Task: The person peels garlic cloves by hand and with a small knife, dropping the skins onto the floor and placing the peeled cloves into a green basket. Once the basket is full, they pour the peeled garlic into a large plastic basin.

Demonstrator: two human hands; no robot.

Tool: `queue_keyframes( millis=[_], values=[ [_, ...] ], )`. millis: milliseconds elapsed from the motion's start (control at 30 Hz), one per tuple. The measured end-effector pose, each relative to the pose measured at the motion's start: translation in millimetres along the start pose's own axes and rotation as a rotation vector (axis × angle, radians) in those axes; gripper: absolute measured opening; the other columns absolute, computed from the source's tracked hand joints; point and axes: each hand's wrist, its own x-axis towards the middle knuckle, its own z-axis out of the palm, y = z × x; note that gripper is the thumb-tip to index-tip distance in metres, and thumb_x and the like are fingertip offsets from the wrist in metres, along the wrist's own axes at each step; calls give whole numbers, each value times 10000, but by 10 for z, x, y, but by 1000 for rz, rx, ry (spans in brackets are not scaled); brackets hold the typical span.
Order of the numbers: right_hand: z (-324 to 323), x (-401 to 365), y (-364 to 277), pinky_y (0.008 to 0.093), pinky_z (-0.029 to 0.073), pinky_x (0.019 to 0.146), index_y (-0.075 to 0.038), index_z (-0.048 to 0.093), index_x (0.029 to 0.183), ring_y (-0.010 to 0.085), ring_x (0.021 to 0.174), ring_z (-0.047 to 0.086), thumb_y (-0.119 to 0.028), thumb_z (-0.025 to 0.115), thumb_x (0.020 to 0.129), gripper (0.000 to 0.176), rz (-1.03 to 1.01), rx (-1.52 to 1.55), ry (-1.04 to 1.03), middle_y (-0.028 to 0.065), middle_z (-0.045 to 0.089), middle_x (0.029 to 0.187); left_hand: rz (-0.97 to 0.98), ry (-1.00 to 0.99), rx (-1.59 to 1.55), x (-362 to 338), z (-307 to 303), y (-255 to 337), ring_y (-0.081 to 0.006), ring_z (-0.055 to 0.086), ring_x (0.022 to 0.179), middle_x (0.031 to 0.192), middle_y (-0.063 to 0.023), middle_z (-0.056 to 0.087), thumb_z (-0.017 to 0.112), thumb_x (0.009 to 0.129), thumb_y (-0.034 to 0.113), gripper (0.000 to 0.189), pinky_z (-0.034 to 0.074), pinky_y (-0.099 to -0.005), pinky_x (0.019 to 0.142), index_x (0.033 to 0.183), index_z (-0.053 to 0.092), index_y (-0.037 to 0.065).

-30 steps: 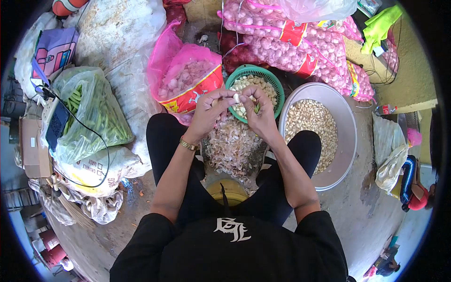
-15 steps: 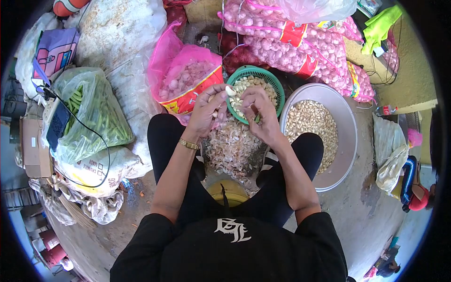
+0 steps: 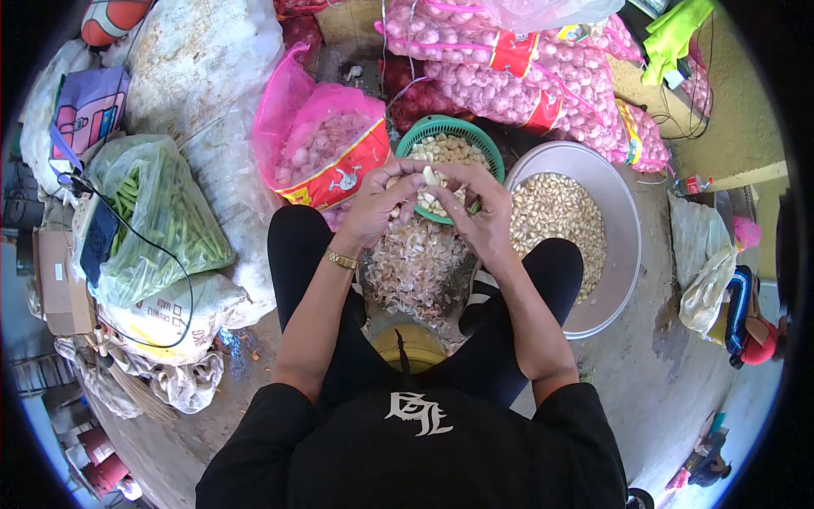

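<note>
One garlic clove, long axis pointing forward, sits pinched between the left hand's and right hand's fingertips, equally near.

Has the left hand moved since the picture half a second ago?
Yes. Judged against the green basket, the left hand has shifted to the right, its fingertips now showing farther in past the basket's left rim.

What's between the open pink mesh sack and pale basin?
Head view: the green basket of garlic cloves, its near side partly hidden by the left hand and right hand.
</note>
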Motion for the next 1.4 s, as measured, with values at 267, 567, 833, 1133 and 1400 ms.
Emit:
queue_keyframes(
  millis=[267, 567, 833, 1133, 1400],
  values=[
    [-10, 5, 10, 299, 497, 632, -19, 667, 896, 202, 761, 639, 63, 733, 746, 183, -5, -2, 6, 84, 631, 857, -5, 77, -65, 34, -37, -49, -31, 429, 443, 711, -16, 596, 579, 988, 153, 216, 316, -183, 395, 1148, 590, 9],
    [-48, -147, 72, 304, 492, 604, -20, 651, 863, 201, 701, 631, -11, 751, 778, 131, -51, 16, -421, 83, 630, 796, 15, 241, -57, 492, -3, -175, -12, 445, 486, 843, -23, 646, 648, 953, 224, 240, 331, -170, 414, 1106, 614, 42],
    [-250, -277, 226, 390, 520, 719, -47, 657, 941, 319, 813, 670, -130, 762, 758, 226, 65, -51, -645, 124, 698, 869, -104, 202, -175, 707, -15, -412, -16, 463, 557, 909, -45, 642, 566, 999, 328, 409, 372, -149, 461, 1291, 548, 42],
    [-16, -146, 88, 360, 520, 664, -26, 629, 1053, 273, 774, 679, -148, 788, 781, 338, 88, -41, -204, 126, 657, 852, -171, 233, -328, 495, -190, -461, -107, 616, 760, 973, -89, 649, 504, 1020, 359, 395, 517, -217, 601, 1204, 566, 14],
    [329, -51, 214, 315, 513, 704, -9, 679, 997, 194, 787, 661, -49, 760, 789, 226, 110, -154, -139, 112, 675, 864, -107, 197, -340, 328, -207, -448, -157, 653, 879, 1007, -90, 630, 501, 1028, 294, 336, 555, -265, 702, 1145, 589, -8]
  ],
)
